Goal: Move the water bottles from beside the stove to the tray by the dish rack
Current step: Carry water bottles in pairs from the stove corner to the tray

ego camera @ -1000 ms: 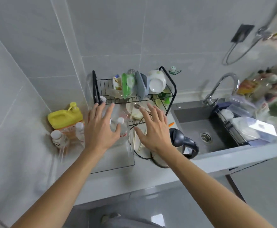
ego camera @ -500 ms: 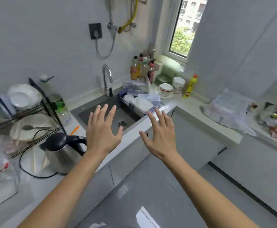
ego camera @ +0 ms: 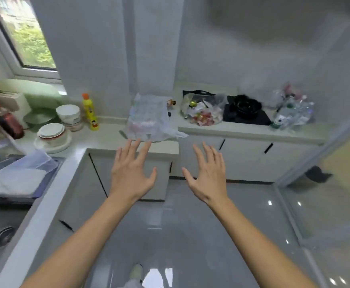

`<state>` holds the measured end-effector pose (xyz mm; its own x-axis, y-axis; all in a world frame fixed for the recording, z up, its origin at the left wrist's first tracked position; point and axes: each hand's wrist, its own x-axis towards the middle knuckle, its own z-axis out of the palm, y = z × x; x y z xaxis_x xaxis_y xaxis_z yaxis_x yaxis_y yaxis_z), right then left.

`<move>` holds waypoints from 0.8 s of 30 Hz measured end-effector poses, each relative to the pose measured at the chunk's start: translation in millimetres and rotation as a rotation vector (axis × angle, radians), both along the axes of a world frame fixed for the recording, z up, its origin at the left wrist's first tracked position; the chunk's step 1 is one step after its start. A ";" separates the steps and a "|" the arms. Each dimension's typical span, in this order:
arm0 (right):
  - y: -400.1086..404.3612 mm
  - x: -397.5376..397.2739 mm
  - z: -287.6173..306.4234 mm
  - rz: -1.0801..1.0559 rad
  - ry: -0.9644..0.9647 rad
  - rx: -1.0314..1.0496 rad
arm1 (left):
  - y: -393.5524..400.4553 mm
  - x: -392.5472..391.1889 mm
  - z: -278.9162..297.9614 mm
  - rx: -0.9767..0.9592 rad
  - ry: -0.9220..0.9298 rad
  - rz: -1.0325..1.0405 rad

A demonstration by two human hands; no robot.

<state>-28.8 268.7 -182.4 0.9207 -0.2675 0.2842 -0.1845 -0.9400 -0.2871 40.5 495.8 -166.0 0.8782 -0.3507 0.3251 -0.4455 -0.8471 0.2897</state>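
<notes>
Several clear water bottles (ego camera: 293,114) lie bunched on the far counter, just right of the black stove (ego camera: 245,116) with a black pan on it. My left hand (ego camera: 131,172) and my right hand (ego camera: 208,174) hover empty over the floor with fingers spread, well short of the bottles. The tray and the dish rack are out of view.
A white plastic bag (ego camera: 151,119) and a clear bag of rubbish (ego camera: 201,112) sit on the counter left of the stove. Bowls (ego camera: 52,133), a yellow bottle (ego camera: 90,112) and the sink (ego camera: 1,231) line the left counter. A glossy grey floor (ego camera: 190,225) lies ahead.
The view has swung right from the dish rack, past the sink, to the stove corner. Both hands stay empty and spread in front of me.
</notes>
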 end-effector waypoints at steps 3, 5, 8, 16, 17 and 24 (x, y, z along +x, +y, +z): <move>-36.5 12.6 1.9 -0.154 -0.013 0.045 | -50.5 38.6 1.0 -0.005 0.022 -0.152; -55.7 19.6 3.9 -0.233 -0.028 0.051 | -84.4 60.8 4.5 0.001 0.018 -0.248; -85.8 24.2 4.5 -0.342 -0.041 0.048 | -136.5 88.9 9.2 0.007 0.023 -0.371; -190.7 24.8 -4.9 -0.541 -0.062 0.083 | -280.0 120.9 7.2 -0.006 0.008 -0.604; -207.2 25.6 -7.5 -0.556 -0.057 0.083 | -298.7 123.9 5.6 -0.002 0.009 -0.622; -358.5 43.1 -23.7 -0.562 -0.083 0.103 | -452.1 146.4 -6.6 0.024 0.002 -0.634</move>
<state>14.2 -89.7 -206.1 0.6052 -0.7389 0.2962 -0.6203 -0.6709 -0.4064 187.0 43.8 -172.7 0.4981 -0.8100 0.3094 -0.8623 -0.4252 0.2750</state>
